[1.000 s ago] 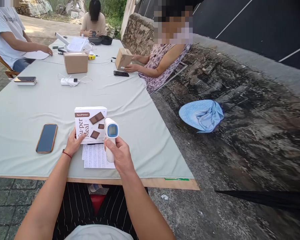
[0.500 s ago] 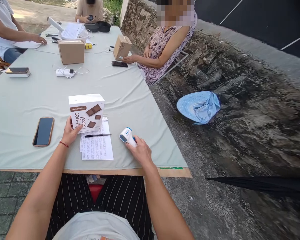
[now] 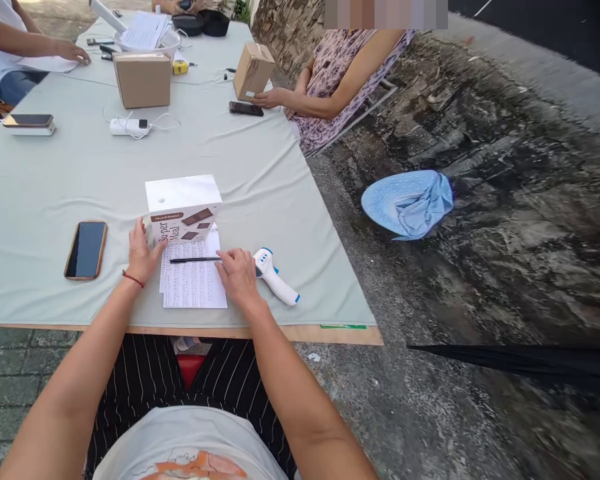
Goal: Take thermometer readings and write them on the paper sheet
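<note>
A white box (image 3: 183, 195) with "NutriMotion" lettering and chocolate-coloured squares on its front stands on the table. My left hand (image 3: 145, 255) is at its lower left side, fingers and thumb spread, the thumb close to the front corner. Sheets of paper with dense writing (image 3: 193, 287) lie before the box, and a black pen (image 3: 195, 259) rests across them. My right hand (image 3: 237, 277) has thumb and forefinger together at the pen's right end. Just right of that hand, a white and blue infrared thermometer (image 3: 279, 283) lies on its side, its head partly behind my fingers.
A phone (image 3: 86, 250) lies left of my left hand. Farther back are a cardboard box (image 3: 143, 83), a white device with a cable (image 3: 129, 127) and another carton (image 3: 254, 70), touched by a seated person's hand (image 3: 273, 98). A blue hat (image 3: 407, 203) is off the table's right side.
My right hand has let go of the thermometer, now lying on the table, and moved left to the pen. My left hand has loosened from the white box, which sits slightly farther right.
</note>
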A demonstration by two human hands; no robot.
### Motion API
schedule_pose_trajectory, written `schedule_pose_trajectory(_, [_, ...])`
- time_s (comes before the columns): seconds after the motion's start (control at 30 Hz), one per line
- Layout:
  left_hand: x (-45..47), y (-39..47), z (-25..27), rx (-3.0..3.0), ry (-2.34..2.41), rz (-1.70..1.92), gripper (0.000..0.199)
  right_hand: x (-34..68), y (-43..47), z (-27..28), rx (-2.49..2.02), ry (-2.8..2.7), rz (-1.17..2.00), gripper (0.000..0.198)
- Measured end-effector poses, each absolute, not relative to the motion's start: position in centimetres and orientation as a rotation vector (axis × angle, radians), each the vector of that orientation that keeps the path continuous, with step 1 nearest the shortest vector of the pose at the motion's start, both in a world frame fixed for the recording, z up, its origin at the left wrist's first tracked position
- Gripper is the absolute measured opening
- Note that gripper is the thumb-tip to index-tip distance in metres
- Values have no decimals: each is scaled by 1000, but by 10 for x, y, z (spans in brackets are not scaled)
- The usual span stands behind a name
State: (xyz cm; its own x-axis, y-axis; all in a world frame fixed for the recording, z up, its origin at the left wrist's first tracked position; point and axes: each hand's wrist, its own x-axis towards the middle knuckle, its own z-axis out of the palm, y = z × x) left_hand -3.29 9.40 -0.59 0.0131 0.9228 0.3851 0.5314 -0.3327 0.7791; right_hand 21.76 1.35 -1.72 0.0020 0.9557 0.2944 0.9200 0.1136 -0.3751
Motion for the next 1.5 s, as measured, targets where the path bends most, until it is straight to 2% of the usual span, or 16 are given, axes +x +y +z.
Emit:
schedule_pose_trajectory(0.1, [-25, 47, 3, 2149, 1609, 1298, 72, 206, 25, -15, -1856, -2014, 126, 23])
schedule_pose_trajectory(0.23, [3, -23, 12, 2613, 1375, 1068, 30, 216, 14, -10, -1743, -2130, 246, 16])
schedule_pose_trajectory(0.3, [18, -50, 10, 2721, 1243, 931, 22, 224, -4, -9, -1679, -2045, 324, 16])
schedule_pose_trajectory(0.5, [42, -84, -4, 2696, 1256, 760, 28, 215, -66, -17, -1594, -1233, 731, 18])
schedule_pose_trajectory(0.63, [43, -87, -6, 2719, 1339, 755, 32, 197, -81, -21, -1511, -990, 876, 17])
schedule_pose_trajectory(1.5, [44, -89, -10, 2673, 1344, 694, 37, 188, -78, -18, -1615, -1248, 731, 17])
